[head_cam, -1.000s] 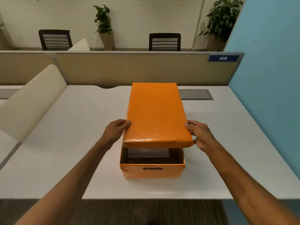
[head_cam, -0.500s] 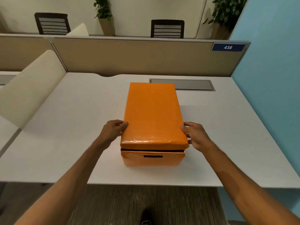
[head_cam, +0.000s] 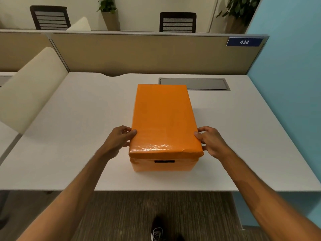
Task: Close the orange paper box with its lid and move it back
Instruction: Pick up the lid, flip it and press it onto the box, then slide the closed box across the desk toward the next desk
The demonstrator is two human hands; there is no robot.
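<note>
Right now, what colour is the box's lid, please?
Orange lid, clearest in the head view.

Orange paper box (head_cam: pixel 163 165): rectangular, dark label slot on near end face; standing upright on tabletop (head_cam: pixel 69 136), near front edge, long axis running front to back. Orange lid (head_cam: pixel 163 119): glossy, creased at near right corner; seated flat on box, overhanging walls slightly, closed.

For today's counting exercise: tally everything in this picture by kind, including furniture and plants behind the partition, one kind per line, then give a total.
Orange boxes with lid: 1
Hands: 2 (left hand, right hand)
Dark chairs: 2
Potted plants: 2
Number signs: 1
Shoes: 1
Total: 9
</note>
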